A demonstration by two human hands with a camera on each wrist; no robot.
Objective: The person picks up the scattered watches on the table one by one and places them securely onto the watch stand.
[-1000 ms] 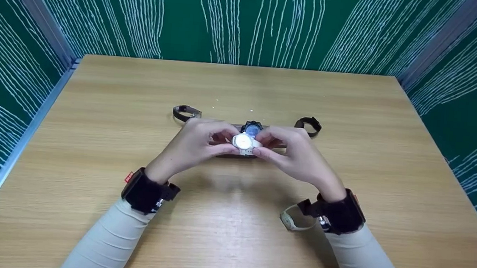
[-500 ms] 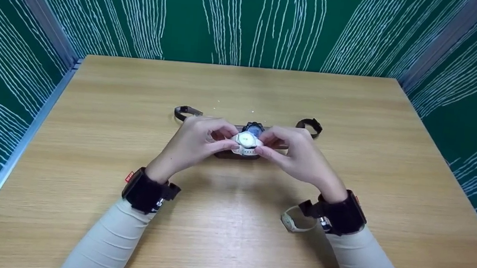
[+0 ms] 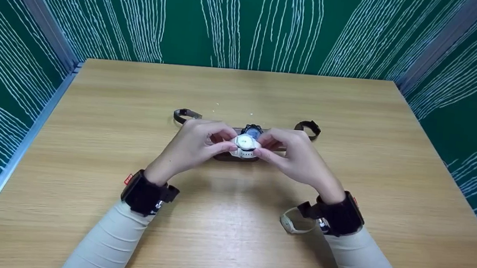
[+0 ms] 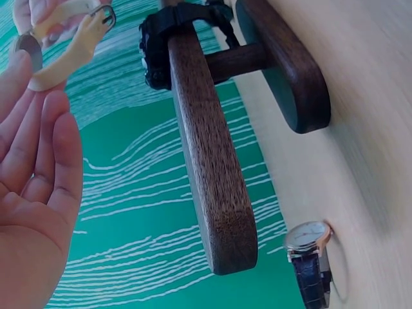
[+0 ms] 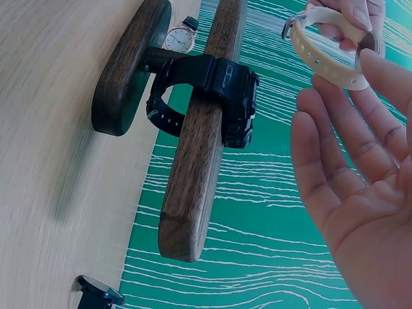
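Note:
A white wristwatch (image 3: 245, 142) is held up at mid-table, dial facing the head camera. My left hand (image 3: 204, 139) pinches its left side between thumb and fingers, and my right hand (image 3: 290, 155) pinches the right side. From the right wrist view, the cream strap (image 5: 325, 61) forms a loop, its metal buckle (image 5: 294, 26) pointing away from the palm. Behind it is a dark wooden T-bar watch stand (image 4: 215, 148), with a black sports watch (image 5: 238, 96) looped round the bar. Fingers hide part of the white watch's case.
A watch with a dark leather strap (image 3: 186, 115) lies left of the stand, and a black watch (image 3: 308, 129) lies to its right. Another pale watch (image 3: 289, 223) rests near the right wrist. Small white specks (image 3: 251, 114) dot the wooden tabletop (image 3: 242, 91).
The white watch has tilted slightly, so glare on its dial has faded and more of the lower strap shows. Both hands keep their hold in nearly the same place.

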